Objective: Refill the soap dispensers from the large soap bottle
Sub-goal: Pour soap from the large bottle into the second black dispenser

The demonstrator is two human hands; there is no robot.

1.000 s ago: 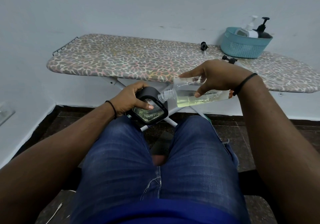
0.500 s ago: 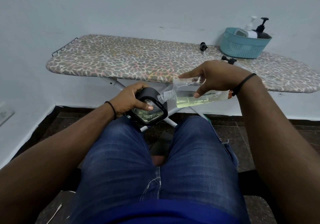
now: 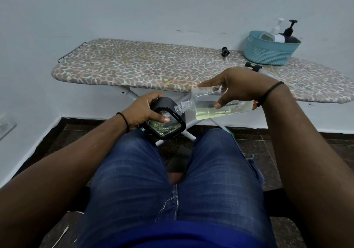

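Observation:
My right hand (image 3: 237, 86) grips a clear large soap bottle (image 3: 208, 107), held almost on its side above my knees, with pale yellow soap pooled along its lower wall. Its open threaded neck points left at a black square soap dispenser (image 3: 166, 125) with a faceted glass body. My left hand (image 3: 143, 109) holds that dispenser tilted, its opening under the bottle's neck. Whether soap is flowing is not visible.
An ironing board (image 3: 145, 65) with a spotted cover stands ahead by the wall. On its right end sits a teal basket (image 3: 268, 54) holding a white and a black pump bottle. Two loose black pump heads (image 3: 225, 51) (image 3: 252, 66) lie on the board.
The bottle and dispenser stay nearly where they were; my right hand has tipped the bottle very slightly.

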